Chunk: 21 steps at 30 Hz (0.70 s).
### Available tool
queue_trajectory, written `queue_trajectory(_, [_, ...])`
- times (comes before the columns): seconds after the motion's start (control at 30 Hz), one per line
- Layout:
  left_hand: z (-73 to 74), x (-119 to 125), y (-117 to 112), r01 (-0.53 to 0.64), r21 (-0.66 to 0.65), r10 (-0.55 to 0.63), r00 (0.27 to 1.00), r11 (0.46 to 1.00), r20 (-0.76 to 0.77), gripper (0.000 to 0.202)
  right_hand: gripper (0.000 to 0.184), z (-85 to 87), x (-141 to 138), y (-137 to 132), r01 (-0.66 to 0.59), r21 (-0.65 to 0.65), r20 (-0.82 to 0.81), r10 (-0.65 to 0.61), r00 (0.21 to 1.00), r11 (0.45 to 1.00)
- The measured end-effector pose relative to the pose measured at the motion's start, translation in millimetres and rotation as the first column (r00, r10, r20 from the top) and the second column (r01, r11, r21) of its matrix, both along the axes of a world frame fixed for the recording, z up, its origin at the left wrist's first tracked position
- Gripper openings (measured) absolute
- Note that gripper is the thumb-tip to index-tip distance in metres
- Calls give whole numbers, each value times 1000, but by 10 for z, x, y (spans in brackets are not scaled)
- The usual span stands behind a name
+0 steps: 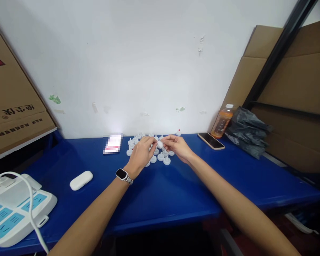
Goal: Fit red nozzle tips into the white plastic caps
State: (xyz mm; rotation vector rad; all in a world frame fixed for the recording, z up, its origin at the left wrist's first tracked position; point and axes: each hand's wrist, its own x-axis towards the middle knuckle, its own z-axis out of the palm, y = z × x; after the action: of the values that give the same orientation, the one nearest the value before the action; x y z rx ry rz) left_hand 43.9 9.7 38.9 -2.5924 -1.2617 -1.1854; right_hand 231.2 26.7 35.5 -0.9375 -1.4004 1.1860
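Note:
Several small white round plastic pieces (160, 156) stand in a cluster on the blue table (162, 199) near the wall. My left hand (141, 153), with a watch on its wrist, and my right hand (177, 147) meet above the cluster. Both pinch one small white piece (159, 144) between their fingertips. The other pieces sit under and around my hands, some hidden by the left hand.
A white earbud case (81, 180) and a white charging unit with a cable (13, 209) lie at the left. A phone (211, 140), an orange drink bottle (222, 122) and a black plastic bag (246, 133) sit at the right. Cardboard boxes (10, 96) flank both sides.

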Motion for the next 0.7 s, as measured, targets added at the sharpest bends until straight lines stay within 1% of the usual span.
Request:
queue_trajectory(0.03, [-9, -4, 13, -20, -16, 20, 1000, 1000, -2, 16, 35, -11, 24, 23, 24, 21, 33, -24, 999, 999])
queue_trajectory(0.1, [-39, -22, 48, -55, -52, 53, 998, 997, -44, 15, 32, -46, 69, 67, 93, 134, 158, -113, 981, 987])
queue_trajectory(0.17, [-81, -47, 89, -41, -81, 30, 991, 996, -133, 16, 26, -86, 99, 93, 120, 280, 322, -211, 923, 953])
queue_trajectory(0.23, [-129, -71, 122, 14, -109, -37, 975, 994, -220, 19, 22, -114, 112, 101, 81, 373, 476, -265, 839, 924])
queue_trajectory(0.3, [-170, -85, 138, 63, -141, -98, 960, 988, -263, 24, 20, -131, 114, 103, 24, 413, 585, -286, 759, 910])
queue_trajectory(0.37, [-198, -89, 139, 83, -169, -127, 955, 982, -268, 27, 19, -142, 115, 109, -23, 436, 643, -293, 707, 900])
queue_trajectory(0.43, [-210, -87, 134, 86, -184, -134, 954, 979, -269, 28, 20, -153, 118, 121, -62, 444, 680, -291, 673, 894])
queue_trajectory(0.6, [-206, -91, 138, 60, -166, -107, 950, 984, -293, 29, 20, -160, 120, 149, -131, 480, 737, -318, 597, 867])
queue_trajectory(0.7, [-205, -101, 149, 59, -156, -102, 953, 986, -285, 30, 20, -140, 122, 150, -151, 492, 752, -331, 570, 857])
